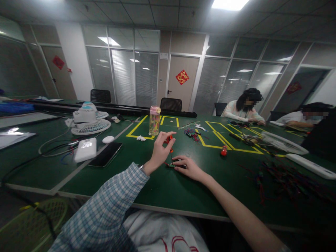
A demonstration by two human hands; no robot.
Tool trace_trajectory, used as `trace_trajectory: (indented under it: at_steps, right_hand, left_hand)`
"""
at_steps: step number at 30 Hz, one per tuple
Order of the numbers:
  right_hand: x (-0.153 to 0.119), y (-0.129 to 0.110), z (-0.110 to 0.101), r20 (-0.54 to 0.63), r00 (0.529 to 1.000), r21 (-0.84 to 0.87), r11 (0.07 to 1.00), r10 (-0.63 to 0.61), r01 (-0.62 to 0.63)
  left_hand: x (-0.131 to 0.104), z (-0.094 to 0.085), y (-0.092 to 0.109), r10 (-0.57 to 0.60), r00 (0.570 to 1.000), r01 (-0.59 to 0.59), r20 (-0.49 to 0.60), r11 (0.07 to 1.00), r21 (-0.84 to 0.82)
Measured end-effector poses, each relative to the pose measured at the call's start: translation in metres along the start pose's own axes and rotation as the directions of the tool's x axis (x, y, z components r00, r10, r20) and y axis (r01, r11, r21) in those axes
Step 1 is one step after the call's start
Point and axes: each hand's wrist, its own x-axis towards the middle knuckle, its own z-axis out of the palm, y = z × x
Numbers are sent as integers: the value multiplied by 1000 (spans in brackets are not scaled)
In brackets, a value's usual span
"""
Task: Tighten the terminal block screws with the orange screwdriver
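My left hand (160, 151), in a checked sleeve, is closed around the red and black handle of a screwdriver (171, 151). Its thin shaft points down at a small green circuit board (171, 165) on the table. From the right, my right hand (191, 168) grips the board's edge with bent fingers and rests on the tabletop. A thin red wire shows by the board's left end. The fingers of my right hand hide much of the board, and the screwdriver's tip is too small to make out.
Behind my hands stands a clear bottle (154, 122) with a pink lid. A phone (106, 154), a white power bank (85, 149) and a fan (90, 120) lie left. Wire bundles (193, 134) and a red object (224, 151) lie right. Two people sit at far right.
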Motion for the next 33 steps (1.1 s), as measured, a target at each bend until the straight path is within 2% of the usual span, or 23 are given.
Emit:
trace_trajectory:
  at_steps: [4,7,11,14,20,27,33]
  right_hand:
    - [0,-2,-1,8,1000,2,1000,10,-10]
    - [0,-1,0,7,1000,7,1000,10,-10]
    - [0,1,0,4,1000,1,1000,20,-20]
    - [-1,2,1,-1,1000,3,1000,22,-22]
    - [-1,0,-1,6,1000,2,1000,6,-6]
    - [0,0,-1,17,1000,-11,1000,9,-9]
    - [0,0,-1,9,1000,-5,1000,7,-7]
  left_hand:
    - [-1,2,-2,-33,999,37,35,993,-110]
    - [-1,3,-5,-67,998,70,22,984,-161]
    - [-1,2,-3,-42,998,40,-47,998,-48]
    - [-1,0,2,-14,999,14,-51,1000,-1]
    - [-1,1,0,-35,999,35,1,999,-34]
    - [-1,1,-1,-3,999,3,-52,1000,16]
    - [-2,2,-4,-27,1000,27,9,999,-22]
